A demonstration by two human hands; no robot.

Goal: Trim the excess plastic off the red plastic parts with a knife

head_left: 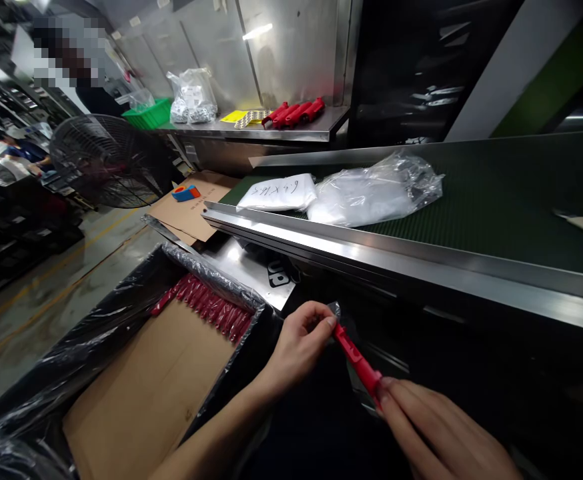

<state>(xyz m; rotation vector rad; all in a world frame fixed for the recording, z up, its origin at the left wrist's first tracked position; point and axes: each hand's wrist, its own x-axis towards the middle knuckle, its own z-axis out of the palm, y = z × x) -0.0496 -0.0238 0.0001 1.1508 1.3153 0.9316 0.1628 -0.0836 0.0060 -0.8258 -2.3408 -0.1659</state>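
**Both hands on one red part, in front of conveyor**

Left hand (299, 347) pinches the upper end of a red plastic part (356, 363); right hand (441, 433) grips its lower end. Clear film (335, 309) at the left fingertips. Part held below the conveyor rail (396, 257). To the left, lined carton (146, 387) with a row of red parts (206, 307). Plastic bags (371, 193) on the belt.

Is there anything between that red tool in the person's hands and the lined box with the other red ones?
Nothing visible. Both hands, left and right, hold the red tool beside the box, whose top is open.
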